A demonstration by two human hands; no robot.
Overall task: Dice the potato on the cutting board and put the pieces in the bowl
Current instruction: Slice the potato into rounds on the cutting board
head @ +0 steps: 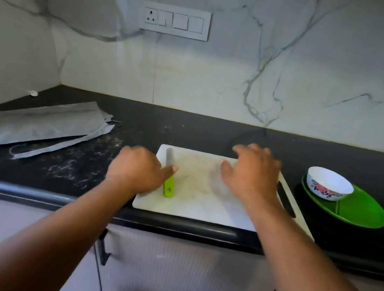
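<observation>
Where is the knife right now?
In the head view, the knife lies on the left part of the white cutting board, green handle toward the person, with the left hand touching it.

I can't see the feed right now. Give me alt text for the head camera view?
Both hands are over a white cutting board on a dark counter: the left hand touches a green-handled knife lying on the board, and the right hand hovers open. No potato is visible. A floral bowl sits on a green plate at right.
</observation>
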